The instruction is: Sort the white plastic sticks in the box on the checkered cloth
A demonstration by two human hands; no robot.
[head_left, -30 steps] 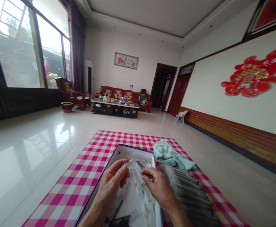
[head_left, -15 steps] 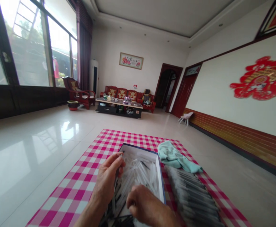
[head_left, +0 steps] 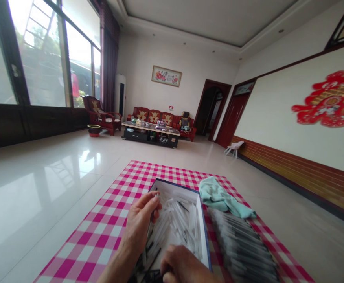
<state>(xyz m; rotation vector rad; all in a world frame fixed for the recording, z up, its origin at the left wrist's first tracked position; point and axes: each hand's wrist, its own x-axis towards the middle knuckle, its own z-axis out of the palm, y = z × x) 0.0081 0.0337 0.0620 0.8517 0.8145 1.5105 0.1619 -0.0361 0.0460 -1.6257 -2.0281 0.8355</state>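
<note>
Over the left side of a white-lined box (head_left: 205, 236) with a dark blue edge is my left hand (head_left: 144, 214), thumb and forefinger pinched on something small that I cannot make out. Clear plastic tubes (head_left: 174, 220) and thin black pieces fill the box. My right hand (head_left: 180, 265) is low over the box's near end, its fingers curled; what they hold, if anything, is hidden. Black parts (head_left: 152, 276) lie beside it at the bottom. To the right, a blurred stack of clear and black pieces (head_left: 244, 245) rests on the checked cloth.
A pink and white checked cloth (head_left: 92, 232) lies under everything. A mint-green towel (head_left: 219, 194) is crumpled at the box's right. Far off are a low table (head_left: 151, 135), red wooden seats (head_left: 154, 116) and a small stool (head_left: 234, 147).
The whole view has shifted slightly, with things appearing further right. My right hand has moved down toward the box's near end. My left hand keeps its pinch.
</note>
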